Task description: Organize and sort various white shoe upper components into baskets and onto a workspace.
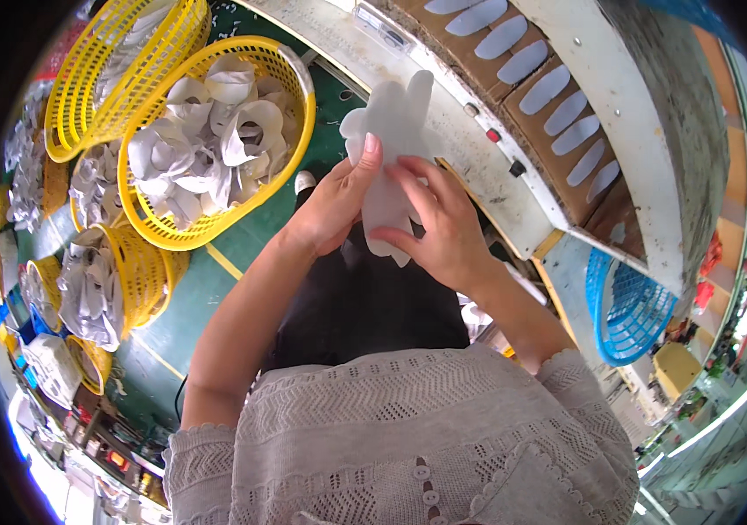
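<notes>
Both hands are on a thin, pale grey-white piece of sheet material (386,114) with a lobed outline, held above my lap. My left hand (338,201) grips its left edge, thumb lying on top and the other fingers underneath. My right hand (443,219) pinches the right side, with the thumb at the lower part and fingers bent over the middle. Whether it is one layer or several stacked together, I cannot tell.
A yellow basket (133,206) full of curled white pieces stands at my left, with more yellow baskets (63,140) around it. Ahead and right is a machine (513,197) bearing a row of pale oval pieces (544,87). A blue basket (623,328) sits at right.
</notes>
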A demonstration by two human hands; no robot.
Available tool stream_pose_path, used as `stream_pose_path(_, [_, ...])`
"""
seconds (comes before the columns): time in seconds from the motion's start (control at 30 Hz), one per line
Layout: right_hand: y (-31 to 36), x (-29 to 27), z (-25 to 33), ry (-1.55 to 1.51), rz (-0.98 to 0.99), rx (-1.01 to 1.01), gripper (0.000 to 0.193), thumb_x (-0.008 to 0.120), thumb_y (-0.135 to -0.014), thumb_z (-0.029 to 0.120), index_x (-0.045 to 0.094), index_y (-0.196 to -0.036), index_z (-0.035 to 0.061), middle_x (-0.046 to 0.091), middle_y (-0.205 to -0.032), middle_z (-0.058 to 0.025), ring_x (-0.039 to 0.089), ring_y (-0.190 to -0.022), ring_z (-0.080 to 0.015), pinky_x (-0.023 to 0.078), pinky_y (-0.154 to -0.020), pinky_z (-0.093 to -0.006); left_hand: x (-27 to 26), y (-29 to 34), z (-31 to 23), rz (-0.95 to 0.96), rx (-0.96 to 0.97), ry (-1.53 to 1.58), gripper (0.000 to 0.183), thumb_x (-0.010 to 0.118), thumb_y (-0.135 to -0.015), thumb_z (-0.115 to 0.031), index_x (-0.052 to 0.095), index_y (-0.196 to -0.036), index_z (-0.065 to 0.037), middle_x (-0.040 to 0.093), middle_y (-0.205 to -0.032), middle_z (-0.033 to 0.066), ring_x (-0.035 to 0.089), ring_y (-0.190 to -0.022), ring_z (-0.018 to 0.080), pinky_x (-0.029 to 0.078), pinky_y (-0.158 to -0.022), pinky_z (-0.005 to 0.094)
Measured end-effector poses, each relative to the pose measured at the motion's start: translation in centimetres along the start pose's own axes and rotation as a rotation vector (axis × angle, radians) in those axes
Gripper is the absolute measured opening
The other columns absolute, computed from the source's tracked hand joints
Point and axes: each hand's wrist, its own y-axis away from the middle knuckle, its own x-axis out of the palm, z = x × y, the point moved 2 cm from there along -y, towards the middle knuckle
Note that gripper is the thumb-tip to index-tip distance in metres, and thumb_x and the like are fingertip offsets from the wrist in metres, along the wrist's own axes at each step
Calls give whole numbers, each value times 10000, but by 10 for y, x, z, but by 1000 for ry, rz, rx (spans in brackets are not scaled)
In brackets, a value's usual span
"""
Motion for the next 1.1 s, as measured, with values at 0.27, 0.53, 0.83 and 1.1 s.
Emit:
stream_pose_path(0.27, [-18, 24, 9, -35, 162, -15, 631, 713, -673, 68, 443, -1231, -48, 448, -1263, -216, 480, -1123, -373, 400, -982, -438, -14, 0, 14, -132, 138, 81, 600, 315, -982, -502, 453, -1257, 14, 562, -1064, 90, 541, -967, 136, 461, -865, 280])
stream_pose_path(0.53, [-49, 59, 5, -255, 162, 145, 711, 686, -676, -19, 356, -1304, 28, 430, -1214, -146, 482, -1117, -269, 493, -868, -352, -34, 14, 6, -247, 181, 132, 620, 360, -962, -535, 465, -1253, 2, 549, -1111, 68, 518, -989, 119, 439, -809, 267])
stream_pose_path(0.83, [-86, 48, 0, -368, 212, 113, 500, 720, -781, 94, 515, -1235, 45, 505, -1106, -106, 536, -847, -179, 486, -742, -299, -79, 28, 4, -296, 137, 453, 529, 361, -990, -455, 488, -1259, -17, 574, -1159, 102, 575, -1007, 152, 483, -846, 300])
stream_pose_path(1.1, [-130, 61, 1, -226, -21, 77, 459, 764, -735, 89, 558, -1140, 24, 524, -1055, -109, 563, -759, -191, 496, -692, -319, -84, 24, -10, -125, 157, 134, 681, 302, -956, -570, 470, -1255, 18, 595, -1100, 104, 583, -984, 167, 490, -832, 320])
